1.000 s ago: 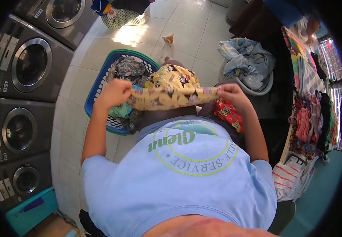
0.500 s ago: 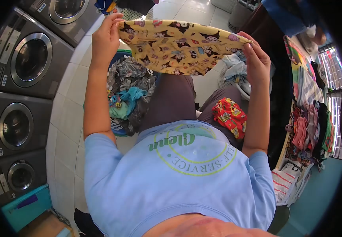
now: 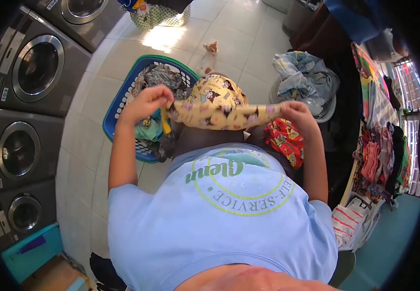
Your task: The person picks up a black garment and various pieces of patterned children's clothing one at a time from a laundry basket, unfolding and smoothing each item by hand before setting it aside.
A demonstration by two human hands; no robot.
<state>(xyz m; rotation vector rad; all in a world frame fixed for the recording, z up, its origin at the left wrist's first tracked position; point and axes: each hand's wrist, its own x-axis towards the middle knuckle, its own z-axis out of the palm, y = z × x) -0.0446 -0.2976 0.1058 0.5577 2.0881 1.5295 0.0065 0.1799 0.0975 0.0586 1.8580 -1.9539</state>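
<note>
Ylw cartoon-print cloth (image 3: pixel 224 116), stretched sideways over lap (image 3: pixel 202 137).

The shirt (image 3: pixel 224 233) bears "Glenn" in green, upside down in this view — "SELF-SERVICE" curves round it. One machine (image 3: pixel 38 68) carries a label (image 3: pixel 4 93) reading 103; the next machine up (image 3: pixel 76 29) reads 104 — labels lower down are too small to read.

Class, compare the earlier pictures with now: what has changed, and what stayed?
Raised and spread half a second ago, the yellow cloth has come back toward the shirt. The right grip still holds it; whether the left grip does is unclear. Both drew back too. The cat, then hidden, shows again. The red cloth and basket stayed put.
</note>
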